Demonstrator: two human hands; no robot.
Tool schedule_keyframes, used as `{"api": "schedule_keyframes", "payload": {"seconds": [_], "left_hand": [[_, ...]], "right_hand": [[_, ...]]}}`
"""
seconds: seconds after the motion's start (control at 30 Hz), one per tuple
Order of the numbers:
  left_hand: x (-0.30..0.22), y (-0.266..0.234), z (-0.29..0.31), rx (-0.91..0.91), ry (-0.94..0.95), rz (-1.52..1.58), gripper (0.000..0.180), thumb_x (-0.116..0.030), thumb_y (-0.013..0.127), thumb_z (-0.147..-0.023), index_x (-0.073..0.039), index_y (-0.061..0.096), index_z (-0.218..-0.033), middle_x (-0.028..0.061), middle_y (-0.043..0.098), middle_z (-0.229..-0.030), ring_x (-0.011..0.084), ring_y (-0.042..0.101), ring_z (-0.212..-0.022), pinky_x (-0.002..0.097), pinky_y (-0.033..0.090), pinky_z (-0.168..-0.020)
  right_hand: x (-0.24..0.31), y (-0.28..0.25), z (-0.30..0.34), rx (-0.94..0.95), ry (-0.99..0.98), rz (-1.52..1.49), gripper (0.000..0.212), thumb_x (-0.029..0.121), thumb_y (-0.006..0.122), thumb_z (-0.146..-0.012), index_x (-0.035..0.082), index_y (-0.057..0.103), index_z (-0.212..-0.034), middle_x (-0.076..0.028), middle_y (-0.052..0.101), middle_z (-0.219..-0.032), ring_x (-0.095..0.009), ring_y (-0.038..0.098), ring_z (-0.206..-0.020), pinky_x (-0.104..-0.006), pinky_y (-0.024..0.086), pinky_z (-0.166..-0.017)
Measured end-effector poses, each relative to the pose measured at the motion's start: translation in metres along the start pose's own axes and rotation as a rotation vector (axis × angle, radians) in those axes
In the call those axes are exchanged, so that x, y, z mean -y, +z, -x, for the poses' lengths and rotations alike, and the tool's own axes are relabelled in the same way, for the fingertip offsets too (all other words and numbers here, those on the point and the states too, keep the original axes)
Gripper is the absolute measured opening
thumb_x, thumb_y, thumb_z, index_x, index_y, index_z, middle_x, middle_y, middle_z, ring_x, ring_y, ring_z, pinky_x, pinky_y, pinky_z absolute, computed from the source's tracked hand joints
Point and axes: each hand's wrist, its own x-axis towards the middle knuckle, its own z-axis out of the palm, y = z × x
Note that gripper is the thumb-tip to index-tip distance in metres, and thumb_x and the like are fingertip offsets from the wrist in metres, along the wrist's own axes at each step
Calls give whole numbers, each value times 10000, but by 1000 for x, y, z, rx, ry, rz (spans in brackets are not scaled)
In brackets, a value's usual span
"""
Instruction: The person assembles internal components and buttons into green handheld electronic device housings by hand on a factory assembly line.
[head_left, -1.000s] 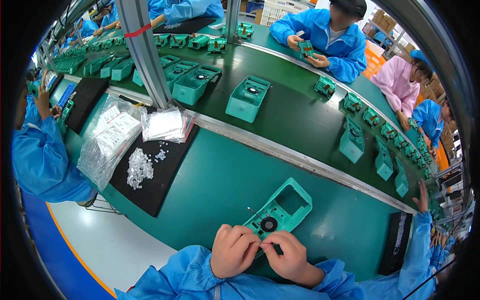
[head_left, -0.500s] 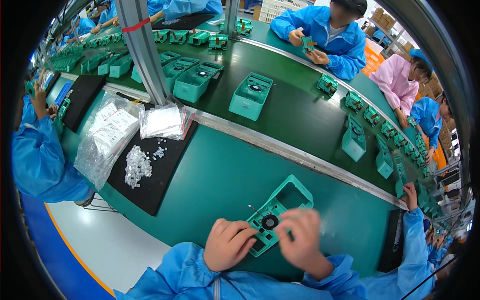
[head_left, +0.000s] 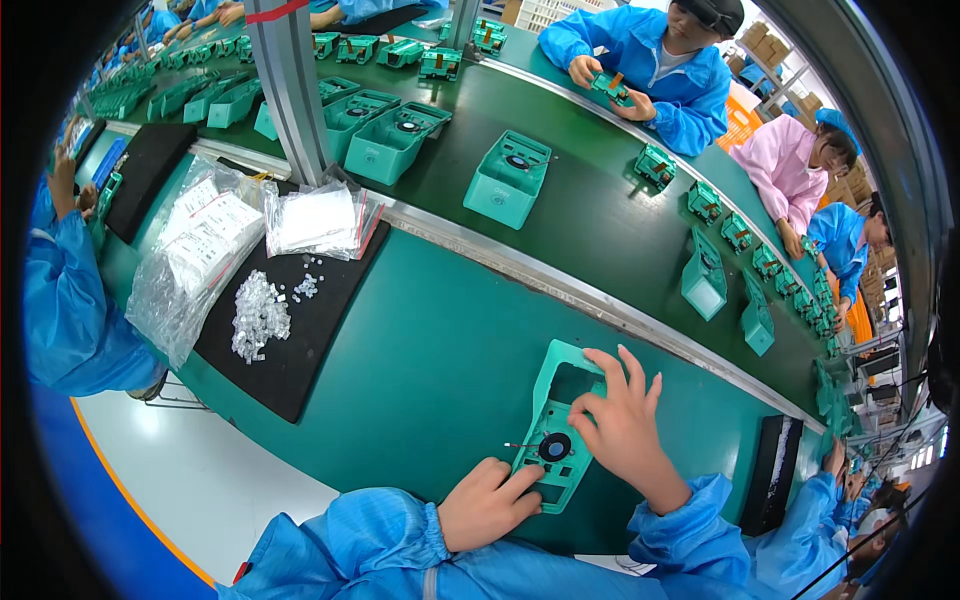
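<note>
A green plastic housing [head_left: 555, 385] lies on the worktable in front of me, its large rectangular opening at the far end. Set in it is a round black speaker [head_left: 554, 446], with a short thin wire [head_left: 518, 446] sticking out to the left. My left hand [head_left: 490, 508] grips the housing's near left end, fingertips on its edge. Over the right side, by the opening, is my right hand [head_left: 625, 425]; thumb and forefinger are pinched together and the other fingers stretch out. What the pinch holds, if anything, is too small to make out.
On a black mat [head_left: 290, 370] at left lie small clear pieces [head_left: 260, 315] beside plastic bags with white labels [head_left: 205, 240]. Beyond a metal rail [head_left: 480, 240], a conveyor belt [head_left: 600, 220] carries more green housings [head_left: 508, 185]. Co-workers sit opposite and to both sides; a black tray [head_left: 772, 475] stands right.
My right hand has moved from near the speaker up and right toward the opening, its outer fingers now spread. The housing has turned more upright in view. A co-worker opposite has turned a green part.
</note>
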Motion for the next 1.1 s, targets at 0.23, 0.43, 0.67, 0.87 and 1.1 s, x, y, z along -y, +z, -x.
{"api": "schedule_keyframes", "payload": {"seconds": [0.23, 0.43, 0.67, 0.87, 1.1], "left_hand": [[1, 1, 0, -12, 3, -6, 169, -236, 680, -704, -123, 606, -804, 7, 528, -1048, 180, 447, -771, 291, 407, -714], [-1, 0, -1, -15, -5, -3, 166, -233, 679, -701, -119, 593, -785, 4, 531, -1048, 172, 447, -760, 286, 400, -712], [-2, 0, 0, -6, -16, -6, 170, -232, 683, -699, -117, 586, -778, 4, 531, -1038, 170, 453, -760, 287, 403, -721], [-1, 2, -1, -29, -10, 28, 170, -236, 685, -703, -119, 589, -780, 6, 532, -1039, 170, 461, -764, 290, 407, -726], [0, 2, -2, -33, -5, 37, 161, -232, 689, -710, -121, 594, -778, 4, 536, -1039, 169, 469, -764, 289, 410, -723]], "right_hand": [[4, 2, -5, -46, -80, 143, 112, 168, 687, -710, 76, 628, -685, -110, 367, -1312, -403, 244, -1290, -762, 218, -870], [2, -1, -9, -25, -141, 193, 130, 165, 677, -710, 62, 609, -668, -138, 371, -1293, -404, 262, -1278, -760, 254, -863], [4, -2, -13, -16, -63, 105, 136, 163, 683, -706, 62, 594, -692, -113, 383, -1277, -381, 326, -1230, -737, 269, -880], [-2, -10, -19, 54, -49, 128, 210, 168, 725, -675, 77, 557, -761, -86, 411, -1231, -312, 437, -1104, -688, 284, -913], [-6, -11, -21, 97, -133, 117, 205, 190, 718, -690, 104, 588, -823, -89, 416, -1243, -322, 443, -1118, -670, 286, -931]]}}
